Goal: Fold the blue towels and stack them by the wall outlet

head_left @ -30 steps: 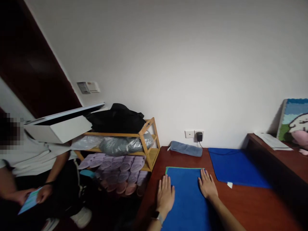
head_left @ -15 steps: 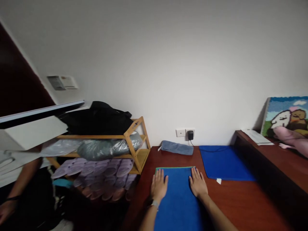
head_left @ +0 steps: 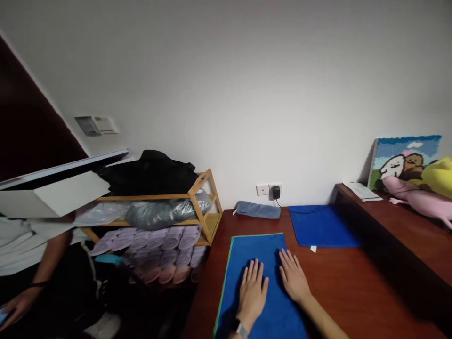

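Observation:
A blue towel with a green edge (head_left: 261, 245) is spread on the reddish-brown table. My left hand (head_left: 253, 287), with a watch on the wrist, is over the middle of the towel, palm down and fingers stretched out. At the towel's right edge, my right hand (head_left: 294, 277) is also palm down with its fingers extended. Neither hand grasps anything. Behind to the right lies a second blue cloth (head_left: 321, 226) with a small white tag. A folded grey-blue cloth (head_left: 257, 210) rests near the wall.
A wooden rack (head_left: 205, 202) at left bears a black bag (head_left: 151, 174) and several lilac slippers (head_left: 173, 238). A seated person's arm (head_left: 52, 259) shows at far left. The raised ledge (head_left: 399, 221) at right holds a pink plush toy (head_left: 416, 197). A black plug (head_left: 276, 191) is in the wall socket.
My left hand has moved from the towel's far left corner toward the middle and nearer to me. My right hand is slightly nearer too. The camera view has shifted a little right.

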Demonstrator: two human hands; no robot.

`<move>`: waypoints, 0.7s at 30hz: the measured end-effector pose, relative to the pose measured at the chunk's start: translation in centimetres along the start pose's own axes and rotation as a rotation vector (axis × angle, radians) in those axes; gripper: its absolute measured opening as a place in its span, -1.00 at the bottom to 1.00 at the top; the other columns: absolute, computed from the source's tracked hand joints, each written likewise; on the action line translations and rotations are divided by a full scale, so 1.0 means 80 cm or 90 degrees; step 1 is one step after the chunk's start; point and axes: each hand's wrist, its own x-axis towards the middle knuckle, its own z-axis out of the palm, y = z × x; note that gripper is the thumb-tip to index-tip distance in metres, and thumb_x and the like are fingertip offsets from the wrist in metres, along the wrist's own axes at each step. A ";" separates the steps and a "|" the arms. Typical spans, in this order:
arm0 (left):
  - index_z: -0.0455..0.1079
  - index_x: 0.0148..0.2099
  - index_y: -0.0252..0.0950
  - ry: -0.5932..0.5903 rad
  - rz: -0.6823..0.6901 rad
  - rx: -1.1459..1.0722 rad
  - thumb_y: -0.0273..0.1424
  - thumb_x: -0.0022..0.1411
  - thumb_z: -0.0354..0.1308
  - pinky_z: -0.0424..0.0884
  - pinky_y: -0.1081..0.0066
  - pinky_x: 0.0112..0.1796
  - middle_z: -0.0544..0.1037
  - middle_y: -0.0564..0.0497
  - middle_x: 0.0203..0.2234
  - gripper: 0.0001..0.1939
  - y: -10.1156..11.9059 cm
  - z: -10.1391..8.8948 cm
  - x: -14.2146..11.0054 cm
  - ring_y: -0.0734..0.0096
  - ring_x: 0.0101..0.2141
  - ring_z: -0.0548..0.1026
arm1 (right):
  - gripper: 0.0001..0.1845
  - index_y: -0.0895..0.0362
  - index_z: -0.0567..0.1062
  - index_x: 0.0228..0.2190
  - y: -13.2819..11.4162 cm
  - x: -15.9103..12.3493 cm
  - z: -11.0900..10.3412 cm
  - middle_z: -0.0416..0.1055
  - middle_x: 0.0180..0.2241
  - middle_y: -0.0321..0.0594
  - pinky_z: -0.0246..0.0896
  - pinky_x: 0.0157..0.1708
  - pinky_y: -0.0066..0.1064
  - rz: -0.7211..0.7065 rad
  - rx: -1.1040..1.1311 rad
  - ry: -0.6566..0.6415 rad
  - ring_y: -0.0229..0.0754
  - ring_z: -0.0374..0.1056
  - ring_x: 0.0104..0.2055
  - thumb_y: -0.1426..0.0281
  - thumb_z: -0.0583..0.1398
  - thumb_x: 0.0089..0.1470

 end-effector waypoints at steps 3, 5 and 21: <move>0.11 0.45 -0.12 -0.007 -0.085 0.009 -0.13 0.49 -0.18 0.14 -0.03 0.33 0.15 -0.03 0.42 -0.43 0.017 0.006 -0.042 0.08 0.39 0.14 | -0.34 -0.03 -0.08 0.42 -0.004 -0.068 0.005 -0.20 0.46 -0.42 -0.29 0.47 -0.11 -0.049 0.026 -0.032 -0.15 -0.28 0.51 0.05 -0.24 0.41; 0.10 0.45 -0.13 0.003 -0.161 0.029 -0.14 0.48 -0.15 0.12 -0.08 0.33 0.16 -0.05 0.42 -0.43 0.003 0.007 -0.068 0.03 0.39 0.13 | -0.33 -0.05 -0.09 0.41 -0.008 -0.096 0.007 -0.18 0.46 -0.43 -0.25 0.47 -0.08 -0.051 0.032 -0.064 -0.13 -0.25 0.50 0.01 -0.23 0.40; 0.03 0.45 0.07 -0.047 0.001 0.026 -0.11 0.49 -0.10 0.19 0.06 0.32 0.18 0.09 0.41 -0.45 -0.142 -0.045 -0.061 0.21 0.36 0.20 | -0.39 -0.06 0.35 0.29 -0.012 -0.053 -0.010 0.18 0.38 -0.30 -0.20 0.44 -0.11 0.037 0.009 0.021 -0.06 0.06 0.42 0.14 -0.18 0.38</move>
